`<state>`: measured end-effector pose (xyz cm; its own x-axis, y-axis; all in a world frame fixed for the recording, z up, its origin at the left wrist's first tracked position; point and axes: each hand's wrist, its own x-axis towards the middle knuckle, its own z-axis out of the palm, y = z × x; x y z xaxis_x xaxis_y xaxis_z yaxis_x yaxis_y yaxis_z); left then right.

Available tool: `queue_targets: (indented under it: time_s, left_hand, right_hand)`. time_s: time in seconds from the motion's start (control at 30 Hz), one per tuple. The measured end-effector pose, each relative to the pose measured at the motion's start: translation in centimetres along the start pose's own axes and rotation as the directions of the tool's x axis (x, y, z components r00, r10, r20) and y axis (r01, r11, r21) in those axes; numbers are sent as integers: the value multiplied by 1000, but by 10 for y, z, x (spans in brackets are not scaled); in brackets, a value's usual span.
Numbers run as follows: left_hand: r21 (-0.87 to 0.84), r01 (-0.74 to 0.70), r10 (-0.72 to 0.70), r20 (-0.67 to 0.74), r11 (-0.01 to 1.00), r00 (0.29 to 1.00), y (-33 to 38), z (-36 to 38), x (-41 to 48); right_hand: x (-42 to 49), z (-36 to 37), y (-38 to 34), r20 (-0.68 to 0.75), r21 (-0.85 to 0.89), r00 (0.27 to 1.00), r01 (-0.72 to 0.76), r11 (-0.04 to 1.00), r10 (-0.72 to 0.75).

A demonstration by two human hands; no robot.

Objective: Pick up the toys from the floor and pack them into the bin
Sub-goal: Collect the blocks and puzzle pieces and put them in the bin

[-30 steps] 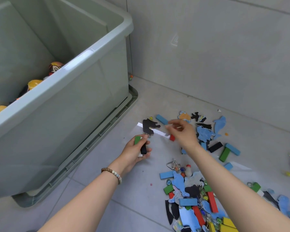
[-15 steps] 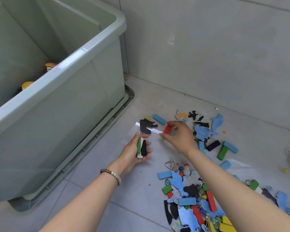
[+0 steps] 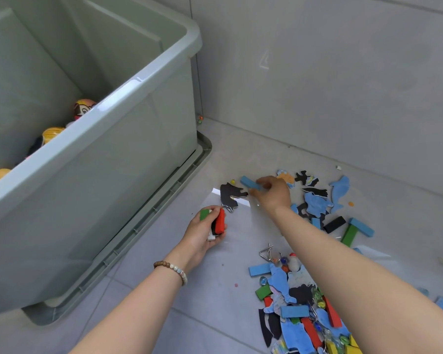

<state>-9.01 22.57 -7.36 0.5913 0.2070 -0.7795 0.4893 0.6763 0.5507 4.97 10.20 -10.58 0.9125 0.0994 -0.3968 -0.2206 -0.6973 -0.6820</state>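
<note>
Open floor (image 3: 215,290) lies beside the bin (image 3: 113,98), which holds round toys (image 3: 83,108). The left hand (image 3: 202,233) has its grip around stacked blocks (image 3: 219,222); the right hand (image 3: 274,194) pinches a blue block (image 3: 250,183).

The grey tiled floor (image 3: 215,315) carries a green bin (image 3: 113,200), a clear sheet (image 3: 251,226), scattered blocks (image 3: 294,311) and puzzle pieces (image 3: 317,204).
</note>
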Motion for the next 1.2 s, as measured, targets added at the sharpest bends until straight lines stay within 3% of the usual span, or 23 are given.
queue_targets:
  time_s: [0.1,0.17,0.27,0.33,0.43,0.57,0.77,0.93,1.2]
  left_hand:
    - [-155,35,-30,33,987,999,3,1,-2]
    - [-152,28,-19,61,988,998,6,2,-2]
    - [-175,54,-33,122,983,992,8,6,-5]
    - [-178,72,-44,158,981,987,7,9,-6]
    - [-110,63,-37,224,992,974,3,15,-7]
    - [1,-25,24,200,1000,979,-4,24,-7]
    - [142,35,-54,132,989,990,-25,17,-16]
    - [333,50,-107,154,942,982,-48,4,-24]
    - [340,39,-88,131,940,987,-58,-2,-37]
  right_hand:
    - [-2,5,4,-56,-41,998,24,999,-26]
    - [-7,2,1,-61,29,998,10,1000,-9]
    - [-29,-12,-16,69,343,996,26,939,-53]
    - [-51,-24,-25,214,435,967,33,900,-139]
    - [-77,-34,-25,352,331,922,38,943,-161]
    - [-88,-47,-10,405,185,901,87,979,-157]
    - [-92,-99,47,282,104,957,34,994,-63]
    - [-105,-97,90,366,-75,929,89,993,-56]
    - [-112,-82,95,285,-182,949,193,964,-137]
